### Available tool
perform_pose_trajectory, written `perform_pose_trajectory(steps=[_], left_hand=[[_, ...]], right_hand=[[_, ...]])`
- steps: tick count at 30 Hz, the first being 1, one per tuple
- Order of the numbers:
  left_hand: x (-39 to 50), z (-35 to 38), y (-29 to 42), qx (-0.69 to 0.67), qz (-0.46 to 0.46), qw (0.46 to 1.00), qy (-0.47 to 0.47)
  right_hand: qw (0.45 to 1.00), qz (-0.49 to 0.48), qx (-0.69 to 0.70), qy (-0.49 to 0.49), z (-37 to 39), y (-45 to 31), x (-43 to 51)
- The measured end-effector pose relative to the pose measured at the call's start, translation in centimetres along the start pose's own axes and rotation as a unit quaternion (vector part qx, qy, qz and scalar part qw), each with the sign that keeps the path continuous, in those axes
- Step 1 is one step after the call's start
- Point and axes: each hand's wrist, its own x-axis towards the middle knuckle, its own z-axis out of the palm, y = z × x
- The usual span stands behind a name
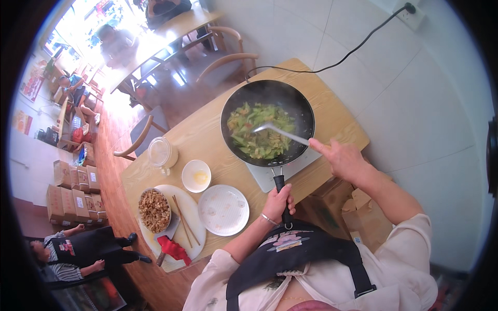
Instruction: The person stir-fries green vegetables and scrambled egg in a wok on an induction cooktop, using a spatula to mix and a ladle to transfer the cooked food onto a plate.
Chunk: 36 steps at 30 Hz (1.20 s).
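My left hand (279, 203) grips the black handle (279, 182) of a wok (304, 112), which sits on a pale induction cooktop (261, 179). Inside the wok, sliced green vegetables (249, 145) mixed with lighter pieces give off steam. My right hand (342, 157) is closed around the handle of a metal spatula (290, 135), its head resting among the vegetables. Left of the cooktop are a white bowl (187, 177) with some yellow liquid and a ridged white plate (223, 210) with small food scraps.
A round board (199, 229) holds a bowl of brown chopped food (155, 210), chopsticks (184, 221), a cleaver and a red cloth (174, 250). A lidded plastic jug (162, 152) stands behind. A cord (350, 54) runs to the wall. An aproned person (85, 250) is at the left; chairs and cartons (74, 204) surround.
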Motion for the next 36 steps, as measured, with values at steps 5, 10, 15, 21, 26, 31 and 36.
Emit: perform_pose_trajectory(steps=[5,10,15,21,26,31,36], left_hand=[[-0.1,-0.2,-0.1,-0.010,0.004,1.000,0.004],[0.2,0.1,-0.1,-0.010,0.002,1.000,0.009],[0.2,0.3,0.0,-0.038,0.006,0.999,0.007],[0.6,0.4,-0.9,-0.041,-0.001,0.999,-0.003],[0.5,0.8,-0.3,-0.004,-0.001,1.000,0.015],[0.0,0.3,-0.1,-0.001,0.000,1.000,0.031],[-0.1,0.3,0.1,0.004,0.010,1.000,0.023]], right_hand=[[0.999,0.032,-0.007,0.027,-1.6,-0.4,0.7],[0.993,-0.016,-0.002,0.116,3.3,-0.6,3.0],[0.993,-0.062,-0.064,0.078,0.2,3.0,-0.3],[0.999,0.004,-0.019,-0.041,0.6,0.1,-5.3],[0.986,0.058,0.156,-0.010,8.5,-5.1,-3.6],[0.911,0.059,0.393,0.107,9.7,-5.1,-3.5],[0.759,0.193,0.604,0.145,15.9,-2.1,-3.9]])
